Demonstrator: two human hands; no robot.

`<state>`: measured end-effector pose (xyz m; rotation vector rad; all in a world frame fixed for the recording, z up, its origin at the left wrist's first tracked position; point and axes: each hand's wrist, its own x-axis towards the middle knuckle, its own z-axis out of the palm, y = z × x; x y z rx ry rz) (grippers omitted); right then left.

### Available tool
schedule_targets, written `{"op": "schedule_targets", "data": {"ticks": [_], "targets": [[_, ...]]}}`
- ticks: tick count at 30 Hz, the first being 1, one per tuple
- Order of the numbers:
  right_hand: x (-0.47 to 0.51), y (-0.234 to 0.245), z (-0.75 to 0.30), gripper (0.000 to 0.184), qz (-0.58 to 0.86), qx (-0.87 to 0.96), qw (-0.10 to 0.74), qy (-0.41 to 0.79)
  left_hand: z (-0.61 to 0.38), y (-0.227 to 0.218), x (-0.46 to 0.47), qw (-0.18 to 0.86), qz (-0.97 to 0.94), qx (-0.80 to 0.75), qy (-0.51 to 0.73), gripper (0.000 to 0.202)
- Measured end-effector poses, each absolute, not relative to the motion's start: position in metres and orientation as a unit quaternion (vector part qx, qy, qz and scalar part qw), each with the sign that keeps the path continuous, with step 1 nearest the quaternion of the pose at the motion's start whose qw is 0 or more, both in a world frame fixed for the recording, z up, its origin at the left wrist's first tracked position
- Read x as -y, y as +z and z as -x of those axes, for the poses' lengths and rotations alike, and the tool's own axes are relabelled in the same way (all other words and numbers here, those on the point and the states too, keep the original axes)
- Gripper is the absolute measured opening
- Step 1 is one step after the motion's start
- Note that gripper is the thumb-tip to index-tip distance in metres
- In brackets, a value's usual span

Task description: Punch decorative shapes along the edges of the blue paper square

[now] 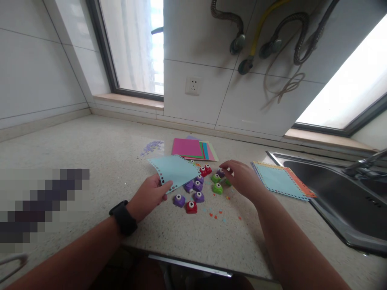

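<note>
My left hand point(153, 191) grips a light blue sheet of paper point(178, 171) by its near left corner, thumb on top. Small shapes are punched along the sheet's edges. My right hand point(240, 175) hovers over craft punches at the right of the group, its fingers curved and apart. Closest to its fingertips are a purple punch point(220, 173) and a green punch point(215, 178); contact with them cannot be made out. Another green punch point(217, 188) sits just nearer me. Between my hands stand several purple punches point(198, 185) and a few red ones, including a red punch point(191, 207).
Colored paper sheets point(187, 148) are stacked behind the punches. Purple paper bits point(152, 148) lie at back left, orange and blue bits point(215, 216) in front. At right, punched sheets point(278, 179) lie against the steel sink point(326, 197). A wall socket point(193, 85) is behind.
</note>
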<state>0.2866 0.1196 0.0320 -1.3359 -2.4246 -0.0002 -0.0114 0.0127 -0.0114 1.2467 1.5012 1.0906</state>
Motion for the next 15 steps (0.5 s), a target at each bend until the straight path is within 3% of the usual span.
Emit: {"op": "schedule_targets", "data": {"ticks": [8, 15], "targets": [[-0.1184, 0.0373, -0.2893, 0.018, 0.458, 0.87, 0.181, 0.018, 0.0141, -0.0195, -0.012, 0.422, -0.516, -0.583, 0.465, 0.032], [-0.1233, 0.0334, -0.2936, 0.026, 0.5, 0.84, 0.209, 0.023, 0.0098, -0.0147, -0.007, 0.321, -0.544, -0.576, 0.519, 0.032]]}}
